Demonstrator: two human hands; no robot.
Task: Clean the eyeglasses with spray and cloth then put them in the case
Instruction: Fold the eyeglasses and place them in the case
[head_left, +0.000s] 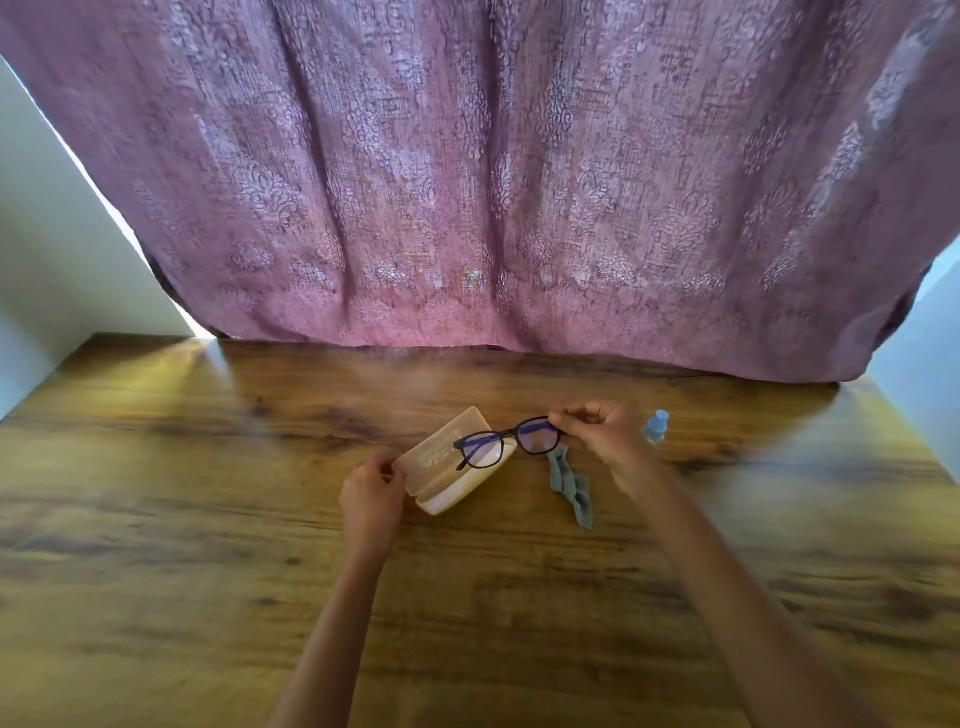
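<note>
Dark-framed eyeglasses (509, 441) hang just above the open cream case (447, 467), one lens over the case's inside. My right hand (597, 436) pinches the glasses at their right end. My left hand (371, 488) grips the left edge of the case's raised lid. A crumpled grey-green cloth (571, 486) lies on the table just right of the case, below my right hand. A small blue spray bottle (655, 427) stands behind my right hand, partly hidden by it.
The wooden table (208, 519) runs wide to both sides. A purple patterned curtain (493, 182) hangs along its far edge. White walls (52, 260) close in at the left and right.
</note>
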